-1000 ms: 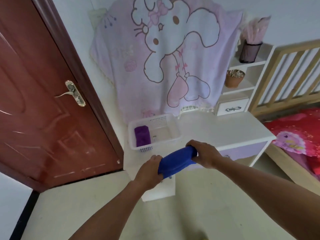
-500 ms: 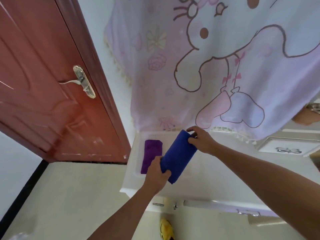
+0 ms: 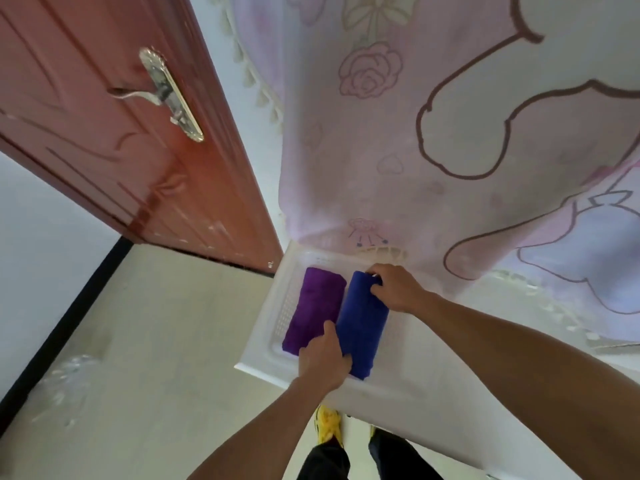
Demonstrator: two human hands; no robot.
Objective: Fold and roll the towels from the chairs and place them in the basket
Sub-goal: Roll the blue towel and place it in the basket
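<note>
**Blue roll at the basket, both hands on it**

Blue rolled towel (image 3: 363,327): lies lengthwise in the white basket (image 3: 268,325), touching the purple rolled towel (image 3: 315,310), which sits toward the basket's left wall. The blue roll's near end reaches the basket's near rim. Glare on the white plastic hides whether it is fully seated.

Hands: set apart, one at each end of the blue roll. Left hand (image 3: 323,358) has its fingers curled on the near end, thumb against the purple roll. Right hand (image 3: 394,289) grips the far end, fingers wrapped over it.

Step, as I judge it: placing, nearly done. Next move calls for letting go at both ends without pulling the roll loose, perhaps first nudging it in from the near rim.

Around the basket: it stands on a white desk (image 3: 433,410). A pink cartoon-print cloth (image 3: 450,133) hangs behind it. A red-brown door (image 3: 104,133) stands left of it, above pale floor (image 3: 156,341).
</note>
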